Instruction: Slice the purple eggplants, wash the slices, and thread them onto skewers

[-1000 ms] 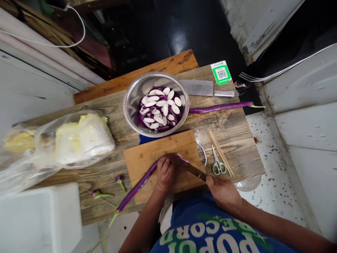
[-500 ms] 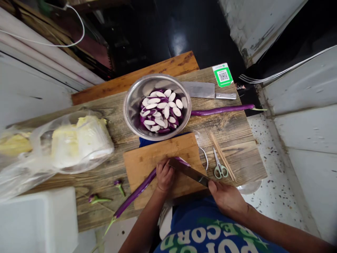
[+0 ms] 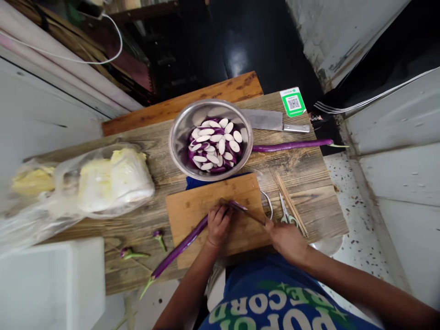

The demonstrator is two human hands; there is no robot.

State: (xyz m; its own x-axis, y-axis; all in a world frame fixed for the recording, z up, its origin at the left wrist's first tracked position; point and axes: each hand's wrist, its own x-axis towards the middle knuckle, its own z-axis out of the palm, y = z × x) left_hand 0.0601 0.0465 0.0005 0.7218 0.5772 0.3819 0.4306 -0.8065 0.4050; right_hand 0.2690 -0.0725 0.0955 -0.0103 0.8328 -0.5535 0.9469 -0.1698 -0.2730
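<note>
A long purple eggplant (image 3: 184,245) lies slantwise over the wooden cutting board (image 3: 185,206), its green stem end hanging past the table's front edge. My left hand (image 3: 219,225) is closed around it near the cut end. In my right hand (image 3: 288,240) I grip the handle of a knife (image 3: 252,214); its blade stands on edge across the eggplant, just right of my left fingers. Purple skin shows beyond the blade. Behind the board, a steel bowl (image 3: 177,149) holds many oval eggplant slices (image 3: 222,145).
To the right lie a cleaver (image 3: 264,120), another eggplant (image 3: 292,145), scissors (image 3: 287,213), wooden sticks (image 3: 290,201) and a QR-code card (image 3: 293,103). Bagged cabbage (image 3: 113,181), cut eggplant tops (image 3: 160,239) and a white bin (image 3: 87,275) are on the left.
The knife blade has turned from lying slanted with its flat side showing to a steeper, edge-on stance over the eggplant. My right hand shifted slightly left. The whole view moved a little.
</note>
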